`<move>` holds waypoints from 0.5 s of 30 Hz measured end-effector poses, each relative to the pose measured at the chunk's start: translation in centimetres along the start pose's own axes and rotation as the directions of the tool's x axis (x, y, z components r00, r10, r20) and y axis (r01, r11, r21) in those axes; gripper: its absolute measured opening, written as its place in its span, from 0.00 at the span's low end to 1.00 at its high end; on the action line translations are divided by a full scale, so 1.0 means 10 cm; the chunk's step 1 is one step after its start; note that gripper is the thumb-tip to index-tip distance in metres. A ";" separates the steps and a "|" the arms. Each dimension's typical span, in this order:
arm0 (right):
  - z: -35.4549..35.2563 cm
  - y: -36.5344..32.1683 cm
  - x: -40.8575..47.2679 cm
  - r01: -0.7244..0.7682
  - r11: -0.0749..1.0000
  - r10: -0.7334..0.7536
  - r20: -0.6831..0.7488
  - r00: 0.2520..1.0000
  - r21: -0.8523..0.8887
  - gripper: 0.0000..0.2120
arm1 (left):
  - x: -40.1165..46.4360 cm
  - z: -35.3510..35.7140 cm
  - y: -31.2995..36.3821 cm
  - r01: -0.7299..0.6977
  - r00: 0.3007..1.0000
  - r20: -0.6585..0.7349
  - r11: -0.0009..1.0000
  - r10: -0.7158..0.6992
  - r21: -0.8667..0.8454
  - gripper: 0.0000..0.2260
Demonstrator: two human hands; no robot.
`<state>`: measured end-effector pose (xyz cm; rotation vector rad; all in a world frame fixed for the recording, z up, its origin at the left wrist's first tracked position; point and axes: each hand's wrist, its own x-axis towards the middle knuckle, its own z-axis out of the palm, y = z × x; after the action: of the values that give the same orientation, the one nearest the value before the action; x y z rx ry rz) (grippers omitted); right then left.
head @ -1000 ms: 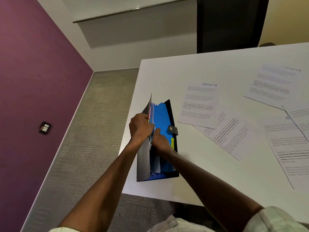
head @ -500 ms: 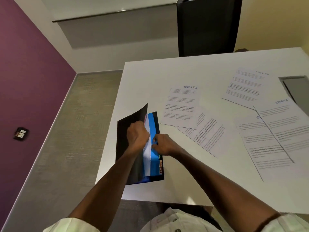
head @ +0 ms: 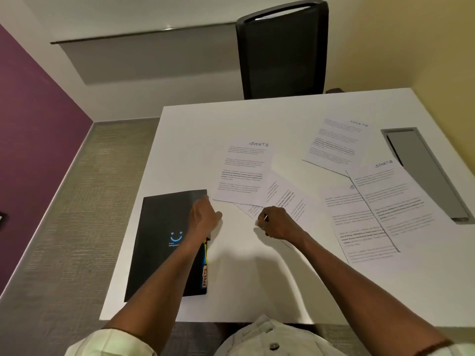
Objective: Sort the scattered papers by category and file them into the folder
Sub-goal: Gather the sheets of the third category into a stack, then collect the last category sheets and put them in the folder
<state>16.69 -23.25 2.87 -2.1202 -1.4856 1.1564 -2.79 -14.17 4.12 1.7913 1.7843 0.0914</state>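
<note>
1. A white table [head: 195,140] is seen from above. A black folder [head: 159,242] lies closed at lower left of the frame, near the table's left edge, with coloured tabs showing along its right side.
2. The left hand [head: 204,219] is laid flat on the folder's right edge, fingers spread and clamped on nothing; the cover is probably being pressed shut so the filed sheets are kept in.
3. The right hand [head: 276,223] is held at centre frame, its grip pinched together on the near corner of a tilted sheet [head: 285,199], apparently to lift it next.
4. That sheet is partly covered by a paper headed "SPORTS" [head: 244,170].
5. Three more papers [head: 336,145] are scattered at right, two of them overlapping.
6. A black chair [head: 282,47] stands beyond the table.
</note>
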 end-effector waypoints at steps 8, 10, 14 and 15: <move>-0.43 0.41 -0.02 0.041 0.999 -0.042 -0.041 0.998 -0.016 0.04 | -0.17 0.20 0.31 0.011 1.000 -0.011 0.991 -0.012 -0.135 0.29; -0.52 0.50 -0.03 0.040 0.999 -0.041 -0.061 0.997 -0.023 0.04 | -0.19 0.25 0.36 0.022 1.000 -0.019 0.990 -0.025 -0.141 0.29; -0.64 0.67 0.01 -0.011 1.000 0.010 -0.077 0.997 -0.017 0.06 | -0.22 0.35 0.43 0.036 0.999 -0.032 0.983 -0.043 -0.179 0.27; -0.65 0.70 0.03 -0.026 1.000 0.025 -0.080 0.996 -0.014 0.06 | -0.21 0.37 0.44 0.039 0.998 -0.035 0.982 -0.046 -0.186 0.27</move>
<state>26.20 -24.62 2.31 -2.1750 -1.4400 1.0590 2.55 -17.11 3.83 1.6290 1.7781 0.2683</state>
